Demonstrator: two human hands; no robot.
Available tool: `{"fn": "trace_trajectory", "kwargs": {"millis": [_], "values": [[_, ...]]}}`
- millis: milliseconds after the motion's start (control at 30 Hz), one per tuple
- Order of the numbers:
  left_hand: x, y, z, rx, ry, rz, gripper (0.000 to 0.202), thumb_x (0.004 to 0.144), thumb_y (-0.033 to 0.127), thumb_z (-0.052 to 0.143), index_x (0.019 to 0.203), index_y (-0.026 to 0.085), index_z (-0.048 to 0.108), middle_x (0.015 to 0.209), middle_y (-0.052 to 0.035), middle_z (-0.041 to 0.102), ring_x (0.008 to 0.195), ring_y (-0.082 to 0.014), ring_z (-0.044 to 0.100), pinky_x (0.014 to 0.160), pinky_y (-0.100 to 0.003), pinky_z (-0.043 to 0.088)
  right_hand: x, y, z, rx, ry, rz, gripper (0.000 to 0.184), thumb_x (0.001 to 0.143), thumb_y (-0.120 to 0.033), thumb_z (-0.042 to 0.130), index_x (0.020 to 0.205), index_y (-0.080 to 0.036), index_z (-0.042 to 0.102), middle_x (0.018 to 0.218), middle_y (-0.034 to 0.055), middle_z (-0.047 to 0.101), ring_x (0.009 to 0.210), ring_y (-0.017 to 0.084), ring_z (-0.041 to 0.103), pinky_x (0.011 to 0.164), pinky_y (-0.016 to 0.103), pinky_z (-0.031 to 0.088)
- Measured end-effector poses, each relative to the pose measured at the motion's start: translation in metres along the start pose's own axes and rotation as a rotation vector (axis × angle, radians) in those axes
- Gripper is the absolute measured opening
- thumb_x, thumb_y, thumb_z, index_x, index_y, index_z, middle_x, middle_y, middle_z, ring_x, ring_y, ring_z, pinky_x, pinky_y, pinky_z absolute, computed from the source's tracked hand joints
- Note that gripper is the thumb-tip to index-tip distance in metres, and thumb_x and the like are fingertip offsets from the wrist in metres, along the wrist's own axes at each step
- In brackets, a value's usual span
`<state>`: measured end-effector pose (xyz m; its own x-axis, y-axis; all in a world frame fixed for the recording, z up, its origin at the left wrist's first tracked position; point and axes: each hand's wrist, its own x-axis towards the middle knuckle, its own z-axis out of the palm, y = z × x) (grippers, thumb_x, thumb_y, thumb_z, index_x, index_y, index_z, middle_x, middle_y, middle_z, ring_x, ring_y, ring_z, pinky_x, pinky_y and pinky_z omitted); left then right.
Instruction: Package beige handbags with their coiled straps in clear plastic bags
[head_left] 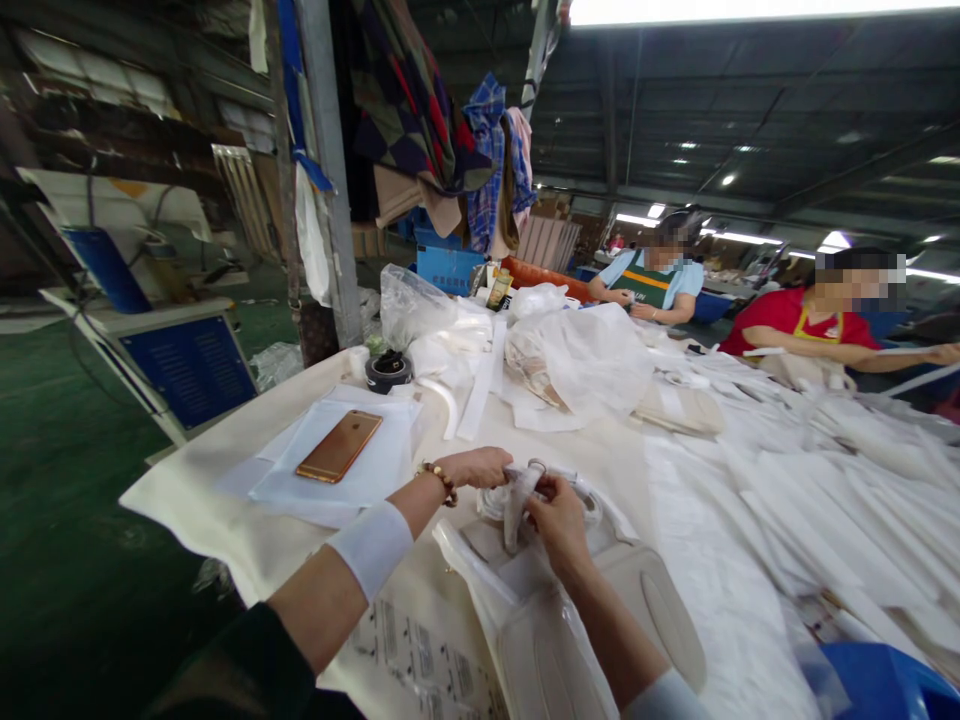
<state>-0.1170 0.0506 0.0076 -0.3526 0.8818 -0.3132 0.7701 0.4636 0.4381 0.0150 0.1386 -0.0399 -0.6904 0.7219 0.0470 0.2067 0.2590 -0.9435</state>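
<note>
Near the gold phone point(339, 446), which lies face down on a white sheet point(360, 470) on the cream-covered table point(225, 500), I find little writing I can read: a printed sheet point(420, 655) under my left forearm carries rows of dark marks too small to make out, and the phone's back shows no logo I can tell. My left hand point(474, 466), just right of the phone, reaches across with the wrist bent, a bead bracelet point(442, 480) and a white wristband point(373, 547) on the arm; its fingers are pinched on a white strap point(519, 500). My right hand point(556, 520), further right of the phone, comes up from below with the fingers curled, gripping the same strap by its metal ring point(536, 466). The strap stands over a pale bag point(600, 610) in clear wrapping. Beyond the phone sits a black tape roll point(388, 370). Far right of the phone, two co-workers, one in a red shirt point(787, 315), handle white fabric strips point(825, 480).
</note>
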Motion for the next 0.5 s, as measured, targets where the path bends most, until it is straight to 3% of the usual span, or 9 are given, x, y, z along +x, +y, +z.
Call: {"fn": "trace_trajectory", "kwargs": {"millis": [300, 400, 500], "values": [[0.006, 0.02, -0.004, 0.139, -0.048, 0.105, 0.015, 0.088, 0.025, 0.057, 0.097, 0.014, 0.061, 0.1, -0.0053, 0.064, 0.093, -0.019, 0.061, 0.085, -0.041, 0.05, 0.005, -0.017, -0.014, -0.351, 0.009, -0.039, 0.029, 0.061, -0.03, 0.061, 0.084, -0.014, 0.069, 0.081, 0.0084, 0.07, 0.077, 0.023, 0.063, 0.071, 0.03, 0.045], [0.009, 0.021, -0.003, 0.105, -0.031, 0.148, 0.013, 0.087, 0.025, 0.058, 0.094, 0.014, 0.062, 0.098, -0.0051, 0.065, 0.094, -0.0194, 0.061, 0.087, -0.043, 0.049, 0.001, -0.025, -0.02, -0.475, 0.007, -0.054, 0.034, 0.065, -0.035, 0.06, 0.09, -0.015, 0.072, 0.091, 0.0123, 0.068, 0.083, 0.026, 0.062, 0.072, 0.032, 0.043], [0.013, 0.018, 0.001, 0.003, 0.007, 0.177, 0.014, 0.086, 0.027, 0.06, 0.088, 0.013, 0.062, 0.092, -0.0036, 0.064, 0.088, -0.0181, 0.061, 0.082, -0.04, 0.051, 0.0, -0.032, -0.023, -0.568, -0.028, -0.058, 0.027, 0.068, -0.035, 0.059, 0.081, -0.016, 0.073, 0.086, 0.0134, 0.066, 0.076, 0.026, 0.06, 0.065, 0.031, 0.039]]}}
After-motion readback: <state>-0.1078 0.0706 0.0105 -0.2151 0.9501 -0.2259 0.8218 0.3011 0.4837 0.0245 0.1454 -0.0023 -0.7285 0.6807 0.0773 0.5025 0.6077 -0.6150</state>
